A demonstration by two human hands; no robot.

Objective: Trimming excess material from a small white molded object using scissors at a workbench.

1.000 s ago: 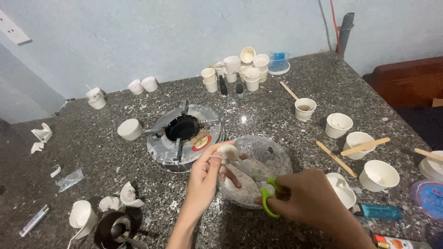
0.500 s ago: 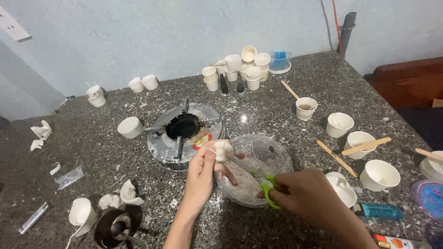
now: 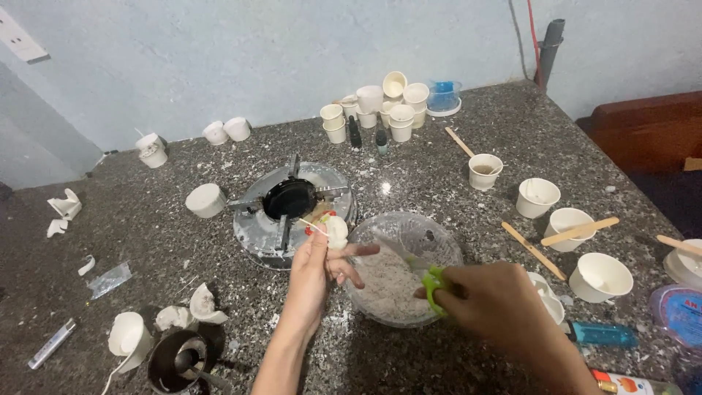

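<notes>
Left hand pinches a small white lump with a thin wick, at the clear bowl's left rim. Right hand grips a green-handled tool over the bowl's white flakes. Bowl sits on the worktop just beside the gas burner.

A home kitchen used as a small craft workplace. A speckled granite counter meets a plain pale-blue painted wall, and a single gas burner sits mid-counter. White paper cups cluster at the far edge, wooden stir sticks lie near the right edge, and white crumbs are scattered about.
</notes>
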